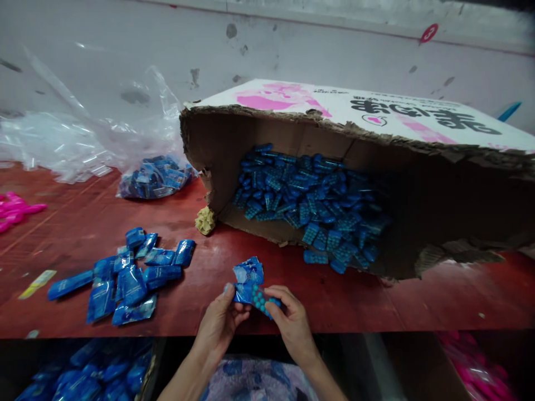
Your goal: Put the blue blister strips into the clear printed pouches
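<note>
Both hands, left hand (219, 323) and right hand (292, 320), have fingers pinched shut on a blue packet (249, 281) at 6 o'clock of the table (376, 301); looks light, crinkly, slippery, so edges seem the best grip.

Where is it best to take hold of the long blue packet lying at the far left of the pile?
Grip the long blue packet across its narrow middle, from above. It lies flat on the red table, apart from the pile of packets, with both long edges free.

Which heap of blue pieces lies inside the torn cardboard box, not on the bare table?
The heap of unwrapped blue studded pieces inside the cardboard box; the loose blue packets lie on the red table.
</note>
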Tool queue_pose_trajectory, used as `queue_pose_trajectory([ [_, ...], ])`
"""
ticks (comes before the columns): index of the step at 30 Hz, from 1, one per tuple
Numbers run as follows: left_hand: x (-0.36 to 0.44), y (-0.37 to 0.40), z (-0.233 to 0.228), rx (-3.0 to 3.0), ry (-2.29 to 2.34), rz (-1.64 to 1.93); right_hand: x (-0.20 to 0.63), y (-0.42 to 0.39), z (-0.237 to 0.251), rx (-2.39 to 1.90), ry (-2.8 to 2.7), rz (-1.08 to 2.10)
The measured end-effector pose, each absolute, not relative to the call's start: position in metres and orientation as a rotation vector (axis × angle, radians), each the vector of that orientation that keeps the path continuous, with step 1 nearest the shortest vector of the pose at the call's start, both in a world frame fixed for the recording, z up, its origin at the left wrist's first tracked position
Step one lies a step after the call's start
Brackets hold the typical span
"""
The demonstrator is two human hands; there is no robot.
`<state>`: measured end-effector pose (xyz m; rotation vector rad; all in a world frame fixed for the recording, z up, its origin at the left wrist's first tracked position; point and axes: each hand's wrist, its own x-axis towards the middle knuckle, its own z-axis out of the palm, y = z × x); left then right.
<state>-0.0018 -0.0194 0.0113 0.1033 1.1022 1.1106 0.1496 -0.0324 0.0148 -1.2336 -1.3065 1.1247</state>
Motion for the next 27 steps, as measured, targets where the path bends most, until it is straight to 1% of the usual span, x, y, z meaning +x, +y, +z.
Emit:
queue_pose_trajectory([
  [5, -0.008, -0.017, 0.009, 0.215, 1.064, 1.134, 0.148, -0.032, 0.015, -1.192, -1.300, 1.120],
  [16, -0.009, -0.016, 0.012, 0.207, 1.084, 1.157, 0.147, -0.029, 0.016, -1.151, -1.304, 1.148],
  [23, -0.008, -0.015, 0.012, 0.403, 1.225, 1.248, 0.142, -0.029, 0.008, -1.236, -1.178, 1.287],
  [25, -0.005, -0.015, 0.012, 0.361, 1.189, 1.237, 0.135, -0.031, 0.008, -1.291, -1.200, 1.240],
  [27, -0.002, -0.016, 0.012, 0.297, 1.113, 1.202, 0.129, -0.033, 0.009, -1.313, -1.276, 1.115],
])
